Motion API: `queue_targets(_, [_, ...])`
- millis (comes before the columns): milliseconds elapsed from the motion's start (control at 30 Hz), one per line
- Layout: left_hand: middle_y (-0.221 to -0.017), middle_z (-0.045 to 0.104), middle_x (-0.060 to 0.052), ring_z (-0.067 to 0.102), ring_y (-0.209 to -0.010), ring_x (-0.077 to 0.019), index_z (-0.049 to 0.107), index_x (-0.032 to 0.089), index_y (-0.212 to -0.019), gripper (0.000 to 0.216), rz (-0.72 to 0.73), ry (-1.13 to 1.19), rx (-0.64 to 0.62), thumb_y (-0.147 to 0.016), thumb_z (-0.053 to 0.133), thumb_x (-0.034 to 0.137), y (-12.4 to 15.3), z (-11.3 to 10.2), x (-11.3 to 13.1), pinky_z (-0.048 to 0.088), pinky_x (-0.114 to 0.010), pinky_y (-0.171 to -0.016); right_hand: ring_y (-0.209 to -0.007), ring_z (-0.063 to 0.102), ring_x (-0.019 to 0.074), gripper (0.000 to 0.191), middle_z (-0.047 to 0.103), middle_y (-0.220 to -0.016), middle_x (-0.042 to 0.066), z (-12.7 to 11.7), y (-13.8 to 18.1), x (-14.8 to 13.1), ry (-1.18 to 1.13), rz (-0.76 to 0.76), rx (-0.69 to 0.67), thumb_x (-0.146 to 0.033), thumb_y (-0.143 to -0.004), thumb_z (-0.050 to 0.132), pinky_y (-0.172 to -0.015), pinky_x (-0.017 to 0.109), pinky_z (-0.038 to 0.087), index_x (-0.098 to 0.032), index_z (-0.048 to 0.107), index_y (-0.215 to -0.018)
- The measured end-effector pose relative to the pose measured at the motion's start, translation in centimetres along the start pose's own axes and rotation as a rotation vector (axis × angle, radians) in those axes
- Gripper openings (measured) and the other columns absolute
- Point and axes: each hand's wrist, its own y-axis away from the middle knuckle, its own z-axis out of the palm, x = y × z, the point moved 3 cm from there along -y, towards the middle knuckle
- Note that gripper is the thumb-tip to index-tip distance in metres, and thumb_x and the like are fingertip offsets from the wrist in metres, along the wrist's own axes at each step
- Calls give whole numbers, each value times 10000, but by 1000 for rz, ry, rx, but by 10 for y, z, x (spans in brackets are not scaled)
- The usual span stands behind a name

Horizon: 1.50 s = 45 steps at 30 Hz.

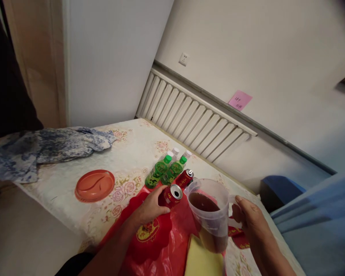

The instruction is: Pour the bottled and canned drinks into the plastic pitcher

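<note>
My left hand (150, 207) is wrapped round a red drink can (169, 197) whose top shows a dark opening. In my right hand (250, 215) is the handle of a clear plastic pitcher (212, 224), partly filled with brown liquid. The pitcher tilts slightly and is just right of the can. Behind the held can is a second red can (185, 178). Two green-capped bottles (158, 172) with green labels are beside it, with white-capped bottles partly hidden behind. Below my hands lie a red scalloped mat (161, 247) and a yellow cloth or pad (202, 260).
A flowered tablecloth (135, 153) covers the table. An orange oval dish or lid (94, 185) lies to the left, with a blue-white cloth (63, 147) farther left. More red cans (240, 238) lie behind the pitcher's handle. A radiator (186, 115) runs along the wall; blue curtain hangs at right.
</note>
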Motion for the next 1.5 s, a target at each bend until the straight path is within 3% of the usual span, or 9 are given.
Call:
queue_targets(700, [-1287, 638, -23, 609, -1159, -248, 505, 305, -1283, 697, -21, -6, -14, -617, 654, 165, 2, -1, 5, 465, -327, -984, -450, 234, 92, 601, 310, -446, -63, 2, -19, -13, 281, -96, -154, -736, -696, 624, -448, 269, 196, -233, 381, -474])
queue_targets(967, [-1344, 607, -16, 572, -1222, -229, 461, 300, -1306, 735, -20, -36, -39, -613, 657, 153, 0, -1, 0, 432, -301, -1027, -476, 243, 94, 561, 313, -472, -69, 5, -19, -18, 378, -95, -224, -692, -774, 562, -471, 259, 214, -233, 369, -514])
queue_targets(1500, [-1354, 602, -3, 564, -1240, -225, 462, 316, -1311, 745, -8, -39, -37, -616, 658, 137, -1, 1, -4, 431, -303, -1042, -474, 241, 96, 550, 319, -469, -70, 0, -23, -14, 381, -97, -231, -673, -789, 565, -474, 264, 205, -234, 374, -520])
